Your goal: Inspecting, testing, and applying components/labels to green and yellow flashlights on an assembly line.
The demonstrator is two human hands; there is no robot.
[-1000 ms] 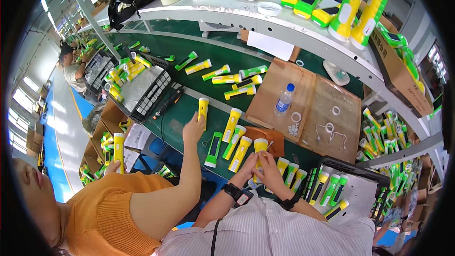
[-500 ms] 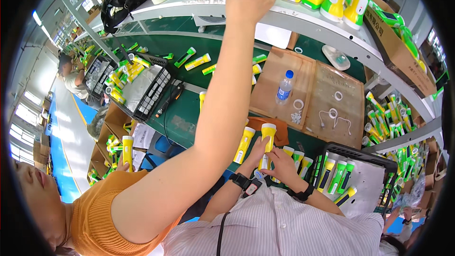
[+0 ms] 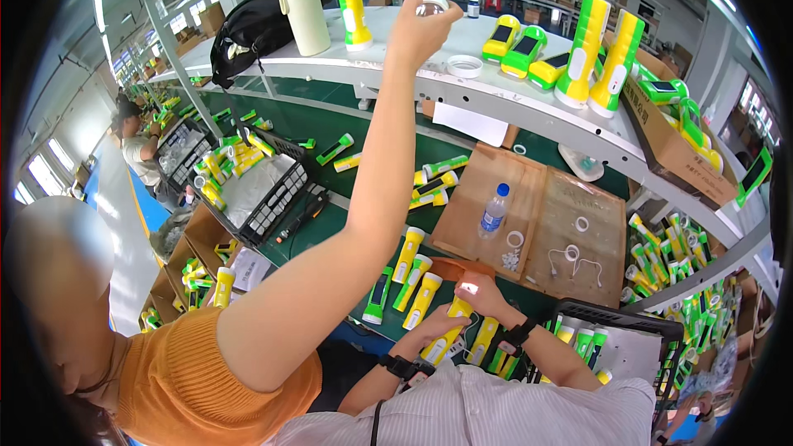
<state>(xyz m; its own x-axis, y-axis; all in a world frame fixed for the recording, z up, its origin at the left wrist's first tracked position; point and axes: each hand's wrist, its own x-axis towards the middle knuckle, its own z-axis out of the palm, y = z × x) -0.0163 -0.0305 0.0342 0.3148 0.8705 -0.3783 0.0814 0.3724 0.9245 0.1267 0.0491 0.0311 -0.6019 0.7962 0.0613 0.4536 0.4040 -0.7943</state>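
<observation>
Left hand [image 3: 435, 329] curls around a yellow flashlight [image 3: 459, 308], right hand [image 3: 489, 297] touching its bright end, grip unclear

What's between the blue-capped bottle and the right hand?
In the head view, the wooden board's near edge, then an orange item, lie between the bottle and right hand. Small white pieces sit just rightward.

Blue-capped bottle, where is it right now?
In the head view, right of centre, the blue-capped bottle stands on a brown board, just left of a white ring and beyond the person's right hand.
</observation>
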